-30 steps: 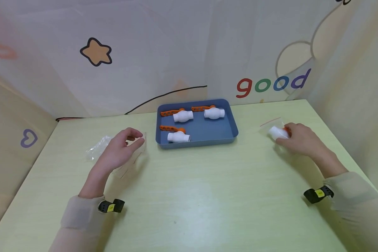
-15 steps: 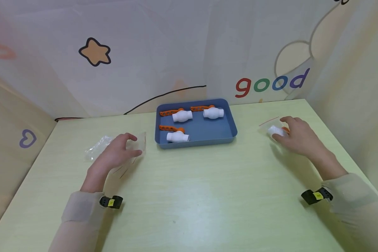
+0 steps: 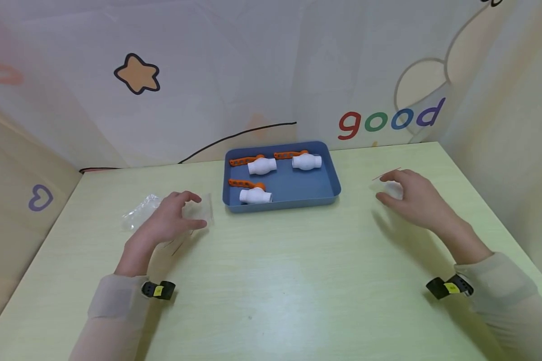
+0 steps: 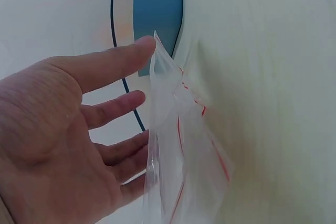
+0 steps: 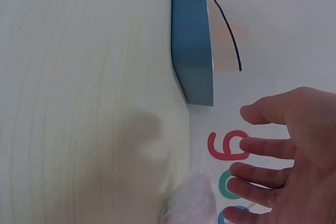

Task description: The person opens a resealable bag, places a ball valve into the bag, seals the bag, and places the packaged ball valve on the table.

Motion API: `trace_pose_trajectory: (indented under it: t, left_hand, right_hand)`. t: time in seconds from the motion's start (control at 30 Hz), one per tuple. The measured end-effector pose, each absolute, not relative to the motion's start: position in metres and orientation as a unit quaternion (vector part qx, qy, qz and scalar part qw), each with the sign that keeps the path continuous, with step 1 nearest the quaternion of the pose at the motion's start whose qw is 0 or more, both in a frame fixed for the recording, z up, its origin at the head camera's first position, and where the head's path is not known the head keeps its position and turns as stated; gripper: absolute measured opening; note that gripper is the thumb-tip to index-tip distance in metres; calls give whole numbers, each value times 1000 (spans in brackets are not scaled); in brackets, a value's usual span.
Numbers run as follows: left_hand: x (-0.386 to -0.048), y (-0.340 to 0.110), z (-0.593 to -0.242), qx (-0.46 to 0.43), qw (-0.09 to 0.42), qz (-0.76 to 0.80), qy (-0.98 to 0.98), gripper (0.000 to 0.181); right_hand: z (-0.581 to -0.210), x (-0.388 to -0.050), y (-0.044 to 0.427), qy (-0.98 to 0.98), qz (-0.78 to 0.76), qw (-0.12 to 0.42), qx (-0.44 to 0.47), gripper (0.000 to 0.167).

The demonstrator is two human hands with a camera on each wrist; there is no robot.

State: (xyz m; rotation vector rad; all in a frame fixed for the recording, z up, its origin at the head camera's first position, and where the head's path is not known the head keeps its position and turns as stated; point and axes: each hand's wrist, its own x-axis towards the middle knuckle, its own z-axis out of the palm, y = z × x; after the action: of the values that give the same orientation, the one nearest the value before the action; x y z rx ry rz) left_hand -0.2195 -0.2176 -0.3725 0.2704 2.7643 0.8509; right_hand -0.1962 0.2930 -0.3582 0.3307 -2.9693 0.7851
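With thumb and fingers spread apart, my left hand is beside several clear zip bags with red seal lines. In the left wrist view the thumb tip touches a bag's upper corner. To the right, my right hand hovers with parted fingers over a zip bag lying on the table. Something white shows in that bag, partly hidden by the hand. Between the hands stands a blue tray. In it lie three white ball valves with orange handles.
A crumpled clear plastic bag lies left of my left hand. The pale wooden table backs onto a printed curtain, with the tray near its foot. Curtain also hangs at both sides.
My right hand has let go of the bagged white-and-orange valve and shifted left above it. The fingers of my left hand have spread from a near pinch. The tray and its valves have not moved.
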Motion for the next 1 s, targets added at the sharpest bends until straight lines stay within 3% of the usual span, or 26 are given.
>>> trace_pose_trajectory:
  t: [0.3, 0.5, 1.0]
  left_hand:
    - [-229, -225, -371, 128, 137, 253, 949, 84]
    - [-233, -226, -368, 134, 165, 220, 952, 88]
    - [-232, -216, -365, 130, 132, 166, 969, 106]
  right_hand:
    - [-349, -187, 281, -951, 274, 31, 138, 34]
    - [-345, -182, 274, -947, 276, 29, 161, 31]
    - [-340, -172, 267, -945, 273, 26, 176, 28]
